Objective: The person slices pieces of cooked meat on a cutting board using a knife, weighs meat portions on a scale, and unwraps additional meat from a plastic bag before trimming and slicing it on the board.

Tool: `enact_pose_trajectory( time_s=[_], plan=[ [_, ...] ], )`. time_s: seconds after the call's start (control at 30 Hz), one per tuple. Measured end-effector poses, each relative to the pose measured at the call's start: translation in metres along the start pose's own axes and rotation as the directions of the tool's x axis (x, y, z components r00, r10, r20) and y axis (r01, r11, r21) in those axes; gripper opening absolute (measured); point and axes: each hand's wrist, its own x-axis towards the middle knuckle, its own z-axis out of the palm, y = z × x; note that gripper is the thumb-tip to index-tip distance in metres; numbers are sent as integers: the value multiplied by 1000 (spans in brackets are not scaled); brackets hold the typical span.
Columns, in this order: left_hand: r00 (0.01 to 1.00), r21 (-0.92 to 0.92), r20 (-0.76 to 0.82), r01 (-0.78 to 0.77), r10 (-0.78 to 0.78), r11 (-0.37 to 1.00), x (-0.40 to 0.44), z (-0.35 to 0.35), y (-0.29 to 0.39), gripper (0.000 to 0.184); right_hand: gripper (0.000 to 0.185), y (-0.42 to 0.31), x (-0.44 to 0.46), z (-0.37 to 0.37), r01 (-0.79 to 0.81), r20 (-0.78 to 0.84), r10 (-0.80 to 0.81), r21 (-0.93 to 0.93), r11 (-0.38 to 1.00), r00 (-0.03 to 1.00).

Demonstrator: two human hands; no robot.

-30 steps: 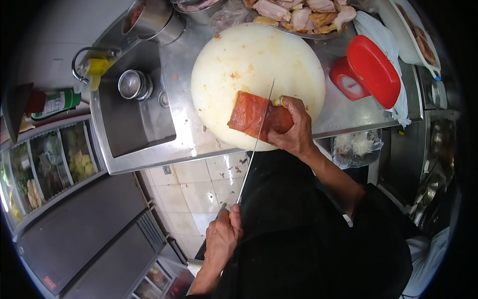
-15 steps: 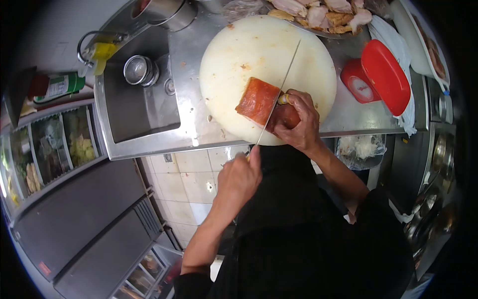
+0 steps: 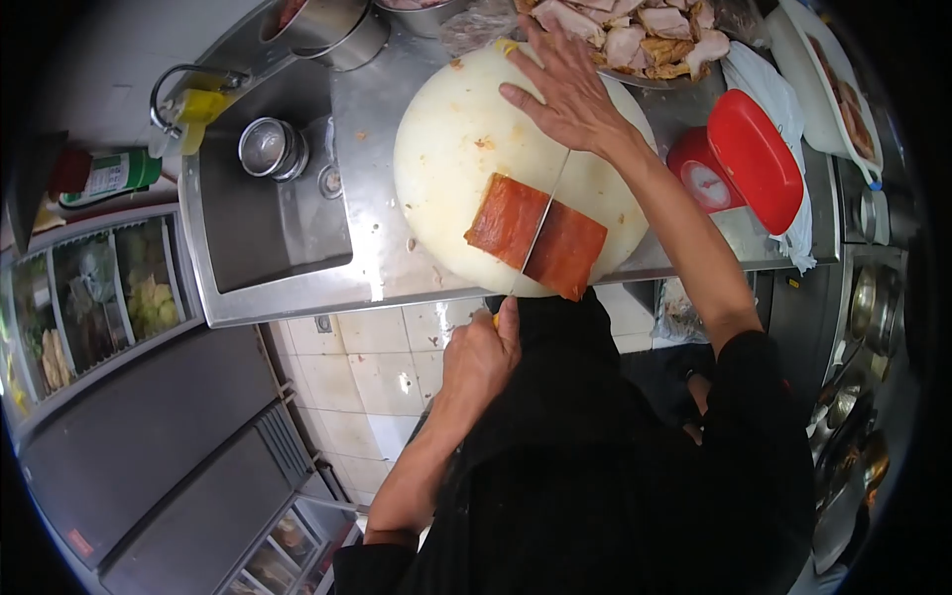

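Note:
My left hand [image 3: 480, 349] is closed round the handle of a long knife [image 3: 544, 216] at the board's near edge. The blade stands edge-down across a slab of red-brown, glossy-skinned roast meat, with one part [image 3: 504, 220] to its left and another part [image 3: 568, 251] to its right. Whether the cut goes right through is hidden. Fingers spread, my right hand [image 3: 567, 94] reaches over the far side of the round white cutting board [image 3: 436, 149]. It covers the far end of the blade; I cannot tell if it touches it. A yellow band wraps one fingertip.
Behind the board is a tray of sliced meat [image 3: 659, 40]. A red kitchen scale [image 3: 706, 178] stands to the right, by a white plastic bag [image 3: 764, 84]. On the left are a sink [image 3: 238, 233] with metal bowls [image 3: 274, 149] and a glass-topped fridge counter [image 3: 99, 297].
My right hand has let go of the meat's right part and moved to the far side of the board, opening out. The knife stays across the slab in my left hand.

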Motion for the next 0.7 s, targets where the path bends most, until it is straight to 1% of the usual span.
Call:
enact_pose_trajectory(
  time_s=[0.07, 0.13, 0.23, 0.37, 0.43, 0.53, 0.63, 0.7],
  plan=[
    [1000, -3, 25, 14, -14, 1000, 2, 1, 1, 59, 65, 12, -6, 19, -12, 143, 21, -62, 998, 989],
    [998, 15, 43, 41, -41, 999, 5, 5, -1, 57, 69, 9, -11, 15, -5, 261, 25, -78, 997, 965],
    [998, 11, 52, 20, -20, 1000, 20, 14, -11, 55, 67, 15, -17, 26, -42, 222, 49, -37, 998, 974],
    [992, 21, 119, 43, -45, 999, 22, 16, -13, 53, 67, 17, -26, 39, -63, 250, 63, -7, 998, 966],
    [993, 51, 108, 44, -49, 998, 26, 23, -15, 52, 68, 19, -29, 45, -66, 239, 66, -9, 998, 969],
    [992, 52, 112, 56, -61, 997, 29, 25, -17, 51, 66, 18, -29, 47, -79, 158, 71, 46, 996, 985],
    [993, 70, 97, 56, -62, 996, 28, 26, -17, 51, 68, 21, -27, 43, -55, 178, 49, 28, 998, 983],
    [996, 74, 73, 48, -53, 996, 27, 26, -15, 52, 73, 22, -27, 38, -109, 146, 84, 176, 978, 986]
  ],
)
